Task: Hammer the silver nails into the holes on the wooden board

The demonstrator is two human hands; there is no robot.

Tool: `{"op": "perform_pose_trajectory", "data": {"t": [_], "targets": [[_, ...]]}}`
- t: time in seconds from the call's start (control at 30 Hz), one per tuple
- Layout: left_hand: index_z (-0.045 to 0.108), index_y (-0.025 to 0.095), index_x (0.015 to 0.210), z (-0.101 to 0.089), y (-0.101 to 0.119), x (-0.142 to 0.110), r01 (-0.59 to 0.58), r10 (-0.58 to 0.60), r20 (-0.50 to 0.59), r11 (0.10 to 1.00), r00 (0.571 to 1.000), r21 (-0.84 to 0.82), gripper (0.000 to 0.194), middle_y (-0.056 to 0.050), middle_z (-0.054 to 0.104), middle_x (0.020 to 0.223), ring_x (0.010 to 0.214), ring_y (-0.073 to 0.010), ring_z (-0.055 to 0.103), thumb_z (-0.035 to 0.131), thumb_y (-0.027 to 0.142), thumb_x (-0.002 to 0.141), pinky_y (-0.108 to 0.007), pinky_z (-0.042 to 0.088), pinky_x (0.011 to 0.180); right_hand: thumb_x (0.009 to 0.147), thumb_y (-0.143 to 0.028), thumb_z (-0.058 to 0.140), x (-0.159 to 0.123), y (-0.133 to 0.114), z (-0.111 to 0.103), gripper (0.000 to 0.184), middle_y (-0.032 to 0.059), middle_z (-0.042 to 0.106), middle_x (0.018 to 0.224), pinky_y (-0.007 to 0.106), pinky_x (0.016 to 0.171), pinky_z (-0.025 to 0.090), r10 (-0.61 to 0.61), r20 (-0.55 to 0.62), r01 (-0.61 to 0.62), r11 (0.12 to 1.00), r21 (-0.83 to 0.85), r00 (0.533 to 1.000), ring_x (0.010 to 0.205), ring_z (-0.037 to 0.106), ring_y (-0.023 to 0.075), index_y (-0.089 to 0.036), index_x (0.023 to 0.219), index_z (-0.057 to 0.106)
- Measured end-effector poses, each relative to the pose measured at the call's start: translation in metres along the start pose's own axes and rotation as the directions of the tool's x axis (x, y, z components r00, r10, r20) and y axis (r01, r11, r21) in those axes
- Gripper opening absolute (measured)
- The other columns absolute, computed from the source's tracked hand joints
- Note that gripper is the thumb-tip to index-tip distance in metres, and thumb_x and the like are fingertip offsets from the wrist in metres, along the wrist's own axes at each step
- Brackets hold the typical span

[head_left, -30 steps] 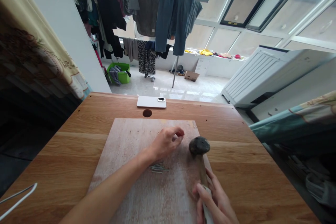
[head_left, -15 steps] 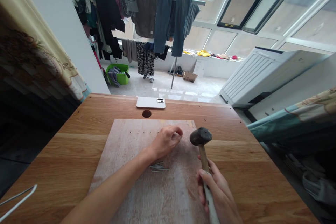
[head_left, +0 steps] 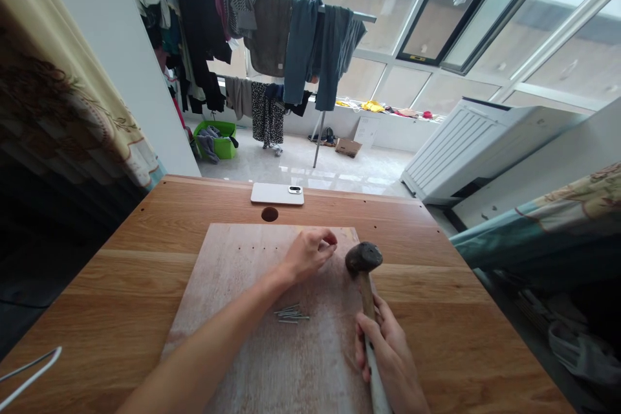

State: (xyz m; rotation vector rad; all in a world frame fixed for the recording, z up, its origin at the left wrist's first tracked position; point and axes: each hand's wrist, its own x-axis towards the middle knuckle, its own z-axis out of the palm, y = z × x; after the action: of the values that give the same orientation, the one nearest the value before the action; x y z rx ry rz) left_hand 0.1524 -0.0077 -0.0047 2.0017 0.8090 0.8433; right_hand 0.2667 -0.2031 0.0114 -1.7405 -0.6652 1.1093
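Observation:
My right hand (head_left: 385, 343) is wrapped round the handle of a mallet (head_left: 363, 257) with a thick black head and a wooden, partly white handle. The head is raised just right of my left hand (head_left: 313, 253). Thumb and fingertips of that left hand are pinched together over the upper right of a worn wooden board (head_left: 272, 369); whatever is between them is too small to make out. Several loose nails (head_left: 291, 314) lie in a small pile on the board, below my left wrist. A row of small dark dots (head_left: 252, 248) runs along its upper part.
The board lies on a wooden table (head_left: 460, 336) with a round hole (head_left: 270, 214). A phone (head_left: 277, 194) rests near the far edge. A white wire-like piece (head_left: 43, 369) juts in at left. Beyond stand a laundry rack (head_left: 363, 17) and a green basket (head_left: 226, 146).
The mallet and my right hand have shifted slightly left, bringing the head closer to my left hand. My left hand keeps its pinch at nearly the same spot. The view has tilted a little.

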Motion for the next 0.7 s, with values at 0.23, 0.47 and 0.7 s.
{"op": "perform_pose_trajectory", "data": {"t": [0.23, 0.47, 0.7], "targets": [[0.077, 0.019, 0.089, 0.002, 0.001, -0.002, -0.061, 0.060, 0.022, 0.996, 0.998, 0.070, 0.012, -0.003, 0.073, 0.082, 0.081, -0.0182, 0.067, 0.066, 0.013, 0.088, -0.028, 0.051, 0.081, 0.078, -0.068, 0.072, 0.001, 0.000, 0.001, 0.077, -0.0073, 0.057, 0.046, 0.021, 0.032, 0.037, 0.010, -0.006, -0.010, 0.999, 0.037, 1.000, 0.035, 0.047, 0.0139, -0.014, 0.128, 0.050], [0.076, 0.020, 0.089, 0.002, 0.003, -0.001, -0.063, 0.060, 0.032, 0.995, 0.998, 0.080, 0.012, -0.002, 0.075, 0.083, 0.081, -0.0177, 0.068, 0.067, 0.012, 0.085, -0.026, 0.051, 0.077, 0.081, -0.074, 0.068, 0.000, -0.001, -0.001, 0.055, -0.0057, 0.054, 0.044, 0.022, 0.034, 0.040, -0.009, 0.013, 0.009, 1.000, -0.009, 1.000, 0.036, 0.045, 0.0120, -0.021, 0.088, 0.060], [0.074, 0.020, 0.087, 0.002, 0.004, -0.001, -0.077, 0.075, 0.018, 0.993, 0.997, 0.093, 0.015, -0.001, 0.076, 0.084, 0.081, -0.0175, 0.068, 0.066, 0.008, 0.085, -0.027, 0.051, 0.080, 0.084, -0.065, 0.072, 0.011, -0.019, 0.005, 0.050, -0.0074, 0.054, 0.053, 0.021, 0.033, 0.039, -0.126, -0.046, 0.130, 0.987, 0.098, 0.991, 0.037, 0.042, 0.0106, -0.020, 0.106, 0.063]]}}
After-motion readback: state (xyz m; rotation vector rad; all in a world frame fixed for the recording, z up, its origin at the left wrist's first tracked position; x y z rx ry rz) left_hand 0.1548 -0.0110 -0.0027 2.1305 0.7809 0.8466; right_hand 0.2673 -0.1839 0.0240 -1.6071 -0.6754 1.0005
